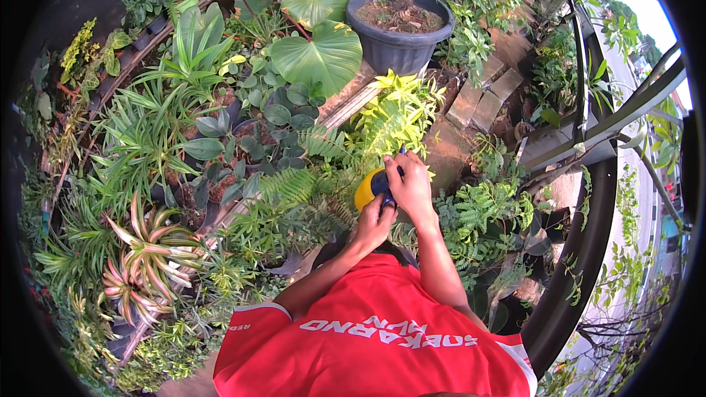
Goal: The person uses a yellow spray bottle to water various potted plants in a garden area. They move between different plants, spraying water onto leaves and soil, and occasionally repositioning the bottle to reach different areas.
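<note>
Centre frame, above green ferns [294, 185]: left hand [373, 222] and right hand [412, 187], fingers clamped on round yellow plastic sprayer bottle [365, 190]; best kept upright, grip firm near dark nozzle.

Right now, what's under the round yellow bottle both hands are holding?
Green fern fronds and fine-leaved plants lie directly under the round yellow bottle. The left hand and right hand cover its dark top and right side; soil or pots below are hidden by foliage.

Head-worn fisheye, steeply down, seemingly close overhead.
</note>
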`<state>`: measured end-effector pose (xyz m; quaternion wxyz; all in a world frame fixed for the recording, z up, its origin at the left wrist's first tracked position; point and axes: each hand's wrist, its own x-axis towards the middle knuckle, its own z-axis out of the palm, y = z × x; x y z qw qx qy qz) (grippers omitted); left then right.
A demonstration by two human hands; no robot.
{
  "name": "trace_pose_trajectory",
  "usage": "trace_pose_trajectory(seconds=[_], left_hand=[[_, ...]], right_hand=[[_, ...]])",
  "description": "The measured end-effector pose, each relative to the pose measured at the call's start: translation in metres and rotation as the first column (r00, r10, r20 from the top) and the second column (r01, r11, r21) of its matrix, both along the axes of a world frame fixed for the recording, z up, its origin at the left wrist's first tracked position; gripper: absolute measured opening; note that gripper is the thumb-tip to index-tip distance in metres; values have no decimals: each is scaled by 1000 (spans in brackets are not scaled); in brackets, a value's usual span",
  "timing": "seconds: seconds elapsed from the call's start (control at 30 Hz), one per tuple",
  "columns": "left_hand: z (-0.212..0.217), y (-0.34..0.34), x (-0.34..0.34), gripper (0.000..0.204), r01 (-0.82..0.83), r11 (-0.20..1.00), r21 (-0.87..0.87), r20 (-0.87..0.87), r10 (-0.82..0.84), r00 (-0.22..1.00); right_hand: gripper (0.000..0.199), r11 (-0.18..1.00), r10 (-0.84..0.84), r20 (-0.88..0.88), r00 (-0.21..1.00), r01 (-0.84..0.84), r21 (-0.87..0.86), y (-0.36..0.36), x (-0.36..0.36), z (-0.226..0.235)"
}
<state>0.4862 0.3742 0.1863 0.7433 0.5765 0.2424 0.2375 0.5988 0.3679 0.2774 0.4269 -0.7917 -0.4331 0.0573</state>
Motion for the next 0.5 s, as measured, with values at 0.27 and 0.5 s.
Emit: trace_pose_trajectory(seconds=[0.27, 0.5], left_hand=[[22, -38, 8, 14, -135, 976, 171, 18, 134, 991], [-34, -83, -37, 11, -238, 970, 57, -84, 242, 967]], right_hand=[[31, 996, 75, -12, 997, -74, 56, -34, 7, 24], [29, 977, 190, -132, 973, -200, -71, -64, -21, -36]])
